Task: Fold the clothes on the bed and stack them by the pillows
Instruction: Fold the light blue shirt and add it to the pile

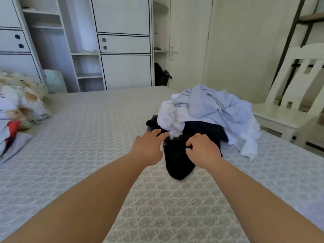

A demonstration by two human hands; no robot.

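- Unfolded clothes pile (210,116) is seen heaped on the bed (87,137), toward its right side, near the white chair (287,106).
- Pile is made up of a pale blue garment (217,104) on top, white garments (173,118) beneath and spilling to the right, and a dark garment (178,163) at the bottom, its near end trailing out toward the viewer.
- Left hand (149,148) is held at the near left edge of the pile, fingers extended and slightly spread, tips at the dark cloth and the hanging white fold; nothing is gripped by it.
- Right hand (203,148) is placed over the dark garment, fingers curled downward. Whether cloth is actually pinched cannot be told; the fingertips are hidden on the black fabric.
- Pillows (22,102), patterned, are noted at the far left of the bed, well apart from the pile. Some coloured fabric (12,130) lies beside them; whether it is folded clothing cannot be told.
- Progress, as judged: early. No neatly folded stack can be confirmed by the pillows, and the whole pile is crumpled.
- Step in hand, as judged: the dark garment is being singled out for pulling free.
- Left to do: every garment to be separated, folded, and stacked by the pillows.
- Wardrobe (122,42) is recorded behind the bed.
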